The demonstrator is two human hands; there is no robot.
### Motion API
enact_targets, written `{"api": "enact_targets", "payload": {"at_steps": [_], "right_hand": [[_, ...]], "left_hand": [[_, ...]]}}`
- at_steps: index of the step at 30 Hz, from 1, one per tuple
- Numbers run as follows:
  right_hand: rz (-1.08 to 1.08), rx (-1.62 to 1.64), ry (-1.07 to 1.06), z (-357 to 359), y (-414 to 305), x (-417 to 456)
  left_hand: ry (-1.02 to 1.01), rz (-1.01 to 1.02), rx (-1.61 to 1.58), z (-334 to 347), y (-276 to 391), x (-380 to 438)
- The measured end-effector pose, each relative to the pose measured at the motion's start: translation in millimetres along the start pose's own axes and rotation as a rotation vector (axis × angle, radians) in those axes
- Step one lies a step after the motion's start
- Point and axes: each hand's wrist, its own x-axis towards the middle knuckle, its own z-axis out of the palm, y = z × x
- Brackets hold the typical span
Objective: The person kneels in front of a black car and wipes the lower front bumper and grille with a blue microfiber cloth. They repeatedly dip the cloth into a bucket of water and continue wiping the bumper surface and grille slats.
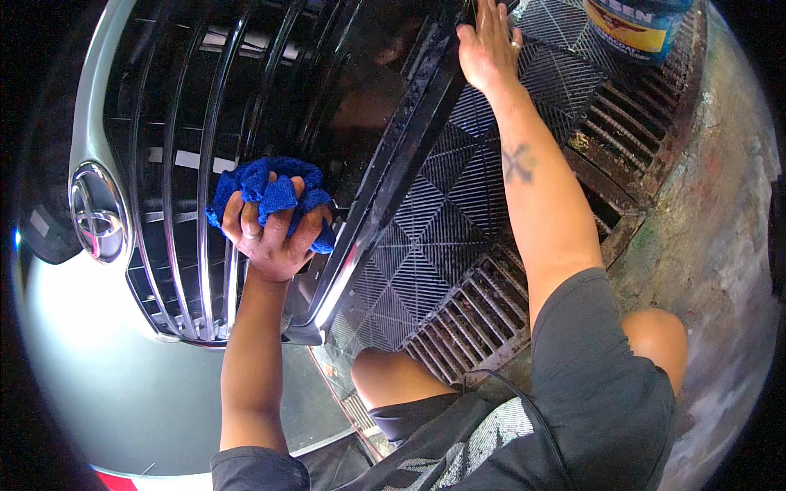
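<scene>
My left hand (273,236) is pressed against the front grille, gripping a bunched blue cloth (282,175) whose folds stick out between the fingers. Chrome vertical bars (212,184) of the car grille curve past the cloth on its left. My right hand (491,49) lies braced on the dark lower bumper edge (411,132), fingers stretched out along it, with nothing held. A Toyota badge (98,212) sits in the silver trim left of the bars. What is under the cloth is hidden.
Black ribbed floor tiles (430,227) run beneath the bumper, beside a rusty metal drain grate (473,313). A blue bucket (642,30) bearing writing stands at the upper right. Stained concrete (694,245) lies at the right. A silver body panel (141,393) fills the lower left.
</scene>
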Motion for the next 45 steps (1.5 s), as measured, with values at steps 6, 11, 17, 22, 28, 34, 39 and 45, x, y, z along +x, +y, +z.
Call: {"api": "enact_targets", "payload": {"at_steps": [6, 11, 17, 22, 28, 34, 39, 45], "right_hand": [[0.198, 0.012, -0.099, -6, -36, -21], [0.199, 0.079, 0.041, -3, -5, 10], [0.213, 0.619, 0.156, 41, 1, -17], [0.315, 0.758, 0.114, 29, 7, -6], [0.247, 0.666, 0.152, 33, -10, -13], [0.328, 1.117, 0.23, 49, -55, -87], [0.449, 1.046, 0.013, 37, -194, -324], [0.428, 0.876, 0.123, 46, -172, -257]], "left_hand": [[-0.047, 0.006, 0.018, -12, -5, -6], [-0.004, -0.003, -0.009, -3, -2, -6], [-0.014, 0.006, -0.023, -5, -3, -4], [0.007, 0.009, -0.02, -4, -4, -1], [-0.017, 0.017, -0.038, -7, -3, 2], [0.048, 0.013, 0.001, -4, -2, 11], [0.023, 0.001, 0.007, -4, 3, 10], [0.014, -0.003, 0.029, -10, -2, -2]]}}
